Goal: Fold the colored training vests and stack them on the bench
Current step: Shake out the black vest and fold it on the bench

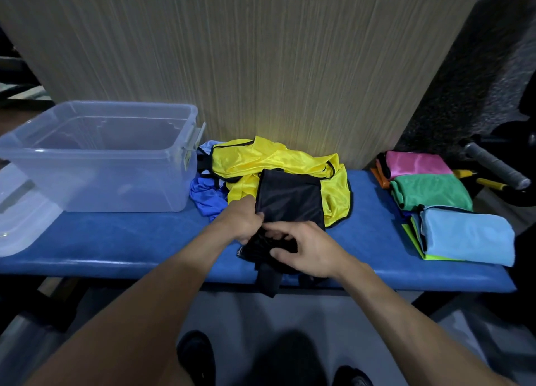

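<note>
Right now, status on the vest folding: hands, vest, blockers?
Left hand and right hand both gripping black vest, mid-fold on bench. Yellow vest bunched under it. Folded stack at right, apart.

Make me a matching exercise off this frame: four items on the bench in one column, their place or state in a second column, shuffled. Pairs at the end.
Column 1
1. black vest
2. yellow vest
3. light blue vest
4. clear plastic bin

Column 2
A. folded, at the near end of the row on the right of the bench
B. on the left end of the bench, nothing visible inside
C. gripped by both hands, left hand and right hand, at the front edge
D. unfolded, crumpled against the wall behind the black one

Pairs: 1-C, 2-D, 3-A, 4-B
</note>
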### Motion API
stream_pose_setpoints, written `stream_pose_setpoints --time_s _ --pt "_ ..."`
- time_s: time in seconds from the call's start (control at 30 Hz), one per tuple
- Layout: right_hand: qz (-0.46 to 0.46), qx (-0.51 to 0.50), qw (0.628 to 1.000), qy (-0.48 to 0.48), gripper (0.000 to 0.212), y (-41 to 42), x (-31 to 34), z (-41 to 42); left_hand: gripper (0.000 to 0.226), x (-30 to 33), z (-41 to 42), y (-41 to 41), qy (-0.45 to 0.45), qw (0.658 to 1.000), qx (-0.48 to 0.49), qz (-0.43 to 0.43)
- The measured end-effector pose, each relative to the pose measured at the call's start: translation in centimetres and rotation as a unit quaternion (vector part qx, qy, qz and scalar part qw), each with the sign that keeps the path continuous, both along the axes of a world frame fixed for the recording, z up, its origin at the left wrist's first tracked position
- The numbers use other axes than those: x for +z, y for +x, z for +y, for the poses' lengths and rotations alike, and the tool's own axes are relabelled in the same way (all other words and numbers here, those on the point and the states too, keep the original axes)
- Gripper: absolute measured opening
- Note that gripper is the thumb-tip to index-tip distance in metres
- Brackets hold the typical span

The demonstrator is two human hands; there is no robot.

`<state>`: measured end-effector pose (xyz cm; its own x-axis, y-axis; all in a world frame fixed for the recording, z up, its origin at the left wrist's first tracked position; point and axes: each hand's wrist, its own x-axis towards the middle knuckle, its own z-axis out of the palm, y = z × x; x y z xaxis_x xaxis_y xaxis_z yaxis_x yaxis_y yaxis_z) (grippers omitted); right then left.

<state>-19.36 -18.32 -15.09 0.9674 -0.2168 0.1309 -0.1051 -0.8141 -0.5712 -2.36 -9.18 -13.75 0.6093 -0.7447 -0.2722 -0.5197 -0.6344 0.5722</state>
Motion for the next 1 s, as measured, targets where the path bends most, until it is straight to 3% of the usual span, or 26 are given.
stream_pose_setpoints --time_s 0.1,0.17,0.27,0.33,0.4,0.5,0.6,0.8,0.9,1.0 --pt "-0.008 0.032 0.999 -0.017 0.046 -1.7 0.3 -0.5 0.02 -0.1 0.0 -0.4 0.026 0.993 -0.021 -0.112" --pt "0.013 0.051 0.997 -0.062 0.049 -3.4 0.2 -0.6 0.032 0.2 0.4 -0.8 0.011 0.985 -0.026 -0.168" --pt "0.052 0.076 0.984 -0.151 0.071 -5.8 -0.6 -0.7 0.037 0.4 1.0 -1.7 -0.15 0.949 -0.115 -0.252" --pt "0.065 0.07 0.971 -0.22 0.079 -6.9 -1.6 -0.3 0.028 0.2 1.4 -2.5 -0.221 0.918 -0.236 -0.231" --pt "0.034 0.047 0.959 -0.279 0.077 -7.5 -2.7 0.1 0.03 -0.5 1.9 -3.4 -0.159 0.911 -0.326 -0.195" --pt "-0.038 0.006 0.95 -0.309 0.057 -8.0 -3.5 0.5 0.047 -1.8 2.2 -3.9 -0.049 0.913 -0.352 -0.202" --pt "-0.105 0.002 0.933 -0.343 0.029 -8.6 -3.8 0.5 0.05 -1.7 2.4 -4.0 -0.041 0.91 -0.348 -0.22" --pt "-0.073 0.013 0.927 -0.367 0.019 -10.0 -3.6 1.0 0.048 -1.9 2.6 -4.8 -0.01 0.905 -0.351 -0.24" --pt "-0.065 -0.023 0.942 -0.329 0.023 -9.4 -2.0 1.1 0.047 -1.9 2.5 -5.0 0.005 0.903 -0.35 -0.248" --pt "-0.037 -0.098 0.973 -0.205 0.033 -7.8 0.2 0.6 0.044 -1.8 2.3 -5.0 0.019 0.898 -0.357 -0.255"
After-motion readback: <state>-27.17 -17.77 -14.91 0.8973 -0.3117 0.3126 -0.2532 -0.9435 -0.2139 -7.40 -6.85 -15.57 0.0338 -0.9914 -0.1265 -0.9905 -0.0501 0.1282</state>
